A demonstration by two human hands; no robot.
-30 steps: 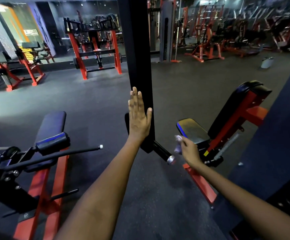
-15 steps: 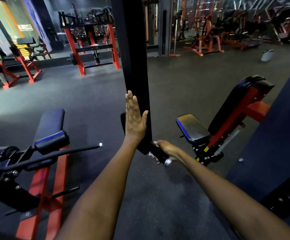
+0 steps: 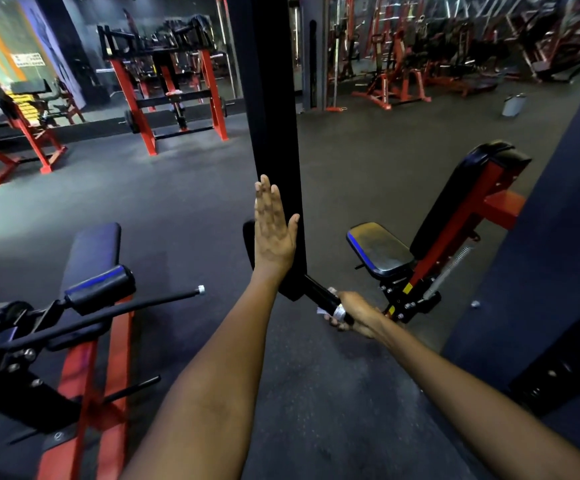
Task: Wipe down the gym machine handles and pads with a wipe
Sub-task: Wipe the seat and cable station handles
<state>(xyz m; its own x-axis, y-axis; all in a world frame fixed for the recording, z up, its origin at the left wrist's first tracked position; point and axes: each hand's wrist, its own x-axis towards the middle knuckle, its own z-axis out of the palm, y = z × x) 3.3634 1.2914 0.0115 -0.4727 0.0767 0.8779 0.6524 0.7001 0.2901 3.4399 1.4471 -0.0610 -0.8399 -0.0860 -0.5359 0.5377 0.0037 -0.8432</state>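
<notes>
- Your left hand [image 3: 274, 233] lies flat against the black upright post [image 3: 276, 133], fingers straight and together, pointing to 12 o'clock; the thumb hooks round the post's right edge.
- Your right hand [image 3: 356, 315] curls round the black handle [image 3: 319, 296] that juts from the foot of the post toward 4 o'clock, its silver end cap showing between the fingers.
- The wipe [image 3: 323, 310] is pinched between that hand and the handle; only a small white corner peeks out at the hand's 9 o'clock side.
- The two hands are apart, the right one at about 4 o'clock from the left.
- At 3 o'clock from the post sits a red-framed seat with a black seat pad [image 3: 380, 251] and a tilted back pad [image 3: 454, 199].
- At 8 o'clock stands another machine with a long black pad [image 3: 91, 254], a roller pad [image 3: 103, 289] and a thin black bar [image 3: 136, 308] tipped in silver.
- A grey bin [image 3: 513, 105] stands on the floor at 2 o'clock, well apart.
</notes>
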